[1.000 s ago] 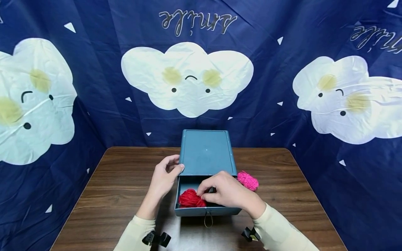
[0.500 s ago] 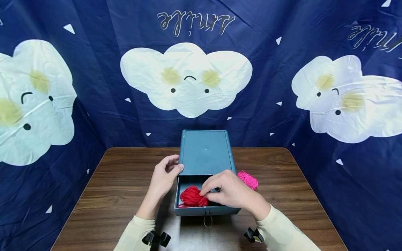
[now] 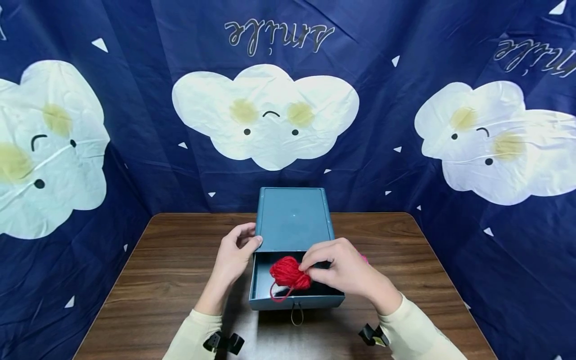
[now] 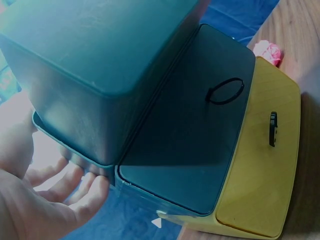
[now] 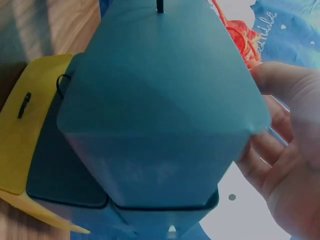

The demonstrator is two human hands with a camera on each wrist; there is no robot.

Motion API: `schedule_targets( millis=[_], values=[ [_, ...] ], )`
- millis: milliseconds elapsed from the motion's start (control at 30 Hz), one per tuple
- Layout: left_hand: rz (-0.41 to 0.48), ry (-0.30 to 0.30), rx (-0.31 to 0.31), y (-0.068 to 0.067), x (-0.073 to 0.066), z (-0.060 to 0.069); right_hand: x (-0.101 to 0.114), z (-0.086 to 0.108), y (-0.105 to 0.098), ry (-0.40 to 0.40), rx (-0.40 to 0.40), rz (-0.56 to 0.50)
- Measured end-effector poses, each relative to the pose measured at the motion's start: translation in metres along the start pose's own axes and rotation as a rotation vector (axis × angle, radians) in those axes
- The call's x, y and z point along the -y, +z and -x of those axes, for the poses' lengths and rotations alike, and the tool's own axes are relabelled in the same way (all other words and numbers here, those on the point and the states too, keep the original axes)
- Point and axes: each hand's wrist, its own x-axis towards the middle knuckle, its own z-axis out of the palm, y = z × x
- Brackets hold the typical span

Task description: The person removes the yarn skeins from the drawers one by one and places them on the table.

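The right hand [image 3: 344, 265] pinches a ball of red yarn [image 3: 288, 272] by its right side, over the pulled-out teal drawer [image 3: 297, 303]. A loose strand loops down from the ball. In the right wrist view the red yarn [image 5: 243, 41] shows past the drawer's edge, at the thumb tip. At the left side of the teal drawer box [image 3: 294, 220], the left hand [image 3: 236, 252] rests its thumb and fingers near the front corner. The left wrist view shows that hand [image 4: 55, 195] with loosely bent fingers at the box's side.
Below the pulled-out drawer sit a closed teal drawer [image 4: 185, 130] with a loop pull and a yellow drawer [image 4: 260, 150]. A pink yarn ball [image 4: 267, 52] lies beside the stack, mostly hidden behind the right hand in the head view. A cloud-patterned blue cloth [image 3: 382, 165] hangs behind the wooden table [image 3: 180, 265].
The right hand has raised the red yarn from the drawer floor and moved it rightward and up, its strand now hanging. The right hand now covers most of the pink ball. The left hand stays put.
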Motion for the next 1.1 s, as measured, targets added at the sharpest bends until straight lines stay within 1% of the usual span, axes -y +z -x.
schedule_targets(
  millis=[233, 367, 533, 667, 867, 1100],
  values=[
    [-0.006, 0.001, -0.009, 0.001, 0.003, -0.001, -0.001, 0.008, -0.014, 0.052, -0.053, -0.022],
    [-0.003, 0.004, -0.010, 0.001, 0.003, -0.002, -0.003, 0.013, -0.023, 0.076, -0.088, -0.001],
    [-0.008, 0.000, -0.008, 0.001, 0.002, -0.002, -0.003, 0.018, -0.032, 0.138, -0.122, 0.034],
    [-0.007, -0.010, -0.003, 0.000, 0.002, -0.001, -0.004, 0.023, -0.038, 0.160, -0.151, 0.051],
    [0.003, 0.004, -0.003, 0.000, 0.002, -0.001, -0.010, 0.030, -0.045, 0.188, -0.179, 0.037],
    [0.008, 0.002, 0.003, 0.000, 0.003, -0.002, -0.019, 0.041, -0.055, 0.232, -0.227, 0.091]
  ],
)
